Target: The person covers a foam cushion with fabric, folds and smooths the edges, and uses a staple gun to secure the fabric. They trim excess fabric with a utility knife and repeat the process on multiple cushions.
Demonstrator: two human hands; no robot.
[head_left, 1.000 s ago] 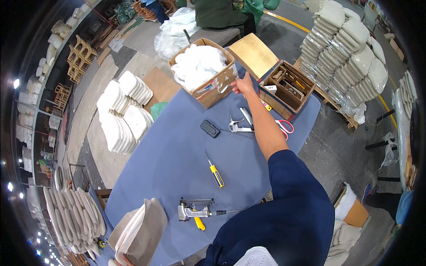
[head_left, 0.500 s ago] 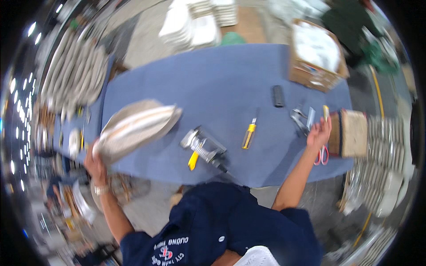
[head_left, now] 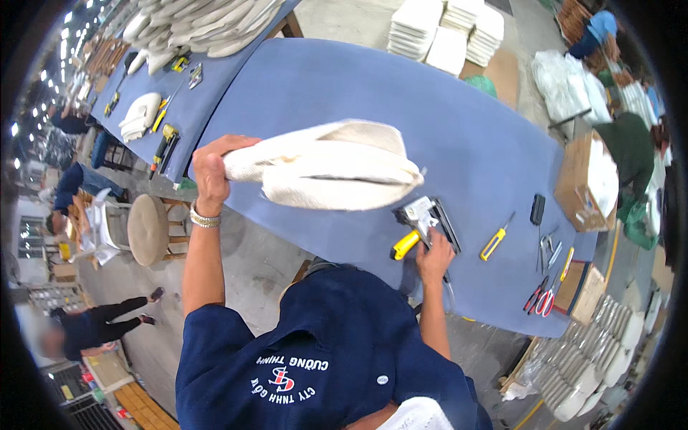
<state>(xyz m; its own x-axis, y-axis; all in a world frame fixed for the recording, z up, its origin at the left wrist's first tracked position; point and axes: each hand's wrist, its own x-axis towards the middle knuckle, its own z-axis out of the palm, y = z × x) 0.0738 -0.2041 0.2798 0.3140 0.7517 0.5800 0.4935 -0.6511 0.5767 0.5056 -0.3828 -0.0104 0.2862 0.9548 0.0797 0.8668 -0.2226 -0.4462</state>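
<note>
A: Where was the cushion cover at that moment?

B: Left of centre in the frame, held up above the blue bench. The left hand had its grip pressed together around the cover's left end, so the rest of the pale fabric stuck out sideways with nothing under it.

A: And the other hand?

B: The right hand sat on the staple gun just right of centre, near the bench's front edge. Its grip looked wrapped on the tool's rear, but the fingers were turned away, so I could not tell whether it had closed fully.

A: What could have gone wrong?

B: In my judgement, the cover could have sagged or slipped, being pinched at one end only. The gun lay close to the bench edge, and a loose hold might have sent it off. Its nose pointed toward the hanging fabric, so an accidental shot could have caught the cloth.

A: Anything else nearby?

B: A yellow-handled screwdriver, a black block and red-handled scissors lay further right; a cardboard box of white stuffing stood at the right end.

A: What stayed unclear?

B: The cover's underside and whether it held padding. The gun's trigger was hidden under the hand. The small metal tools beside the scissors were too small to name, and the frame's rim was warped and dark.
</note>
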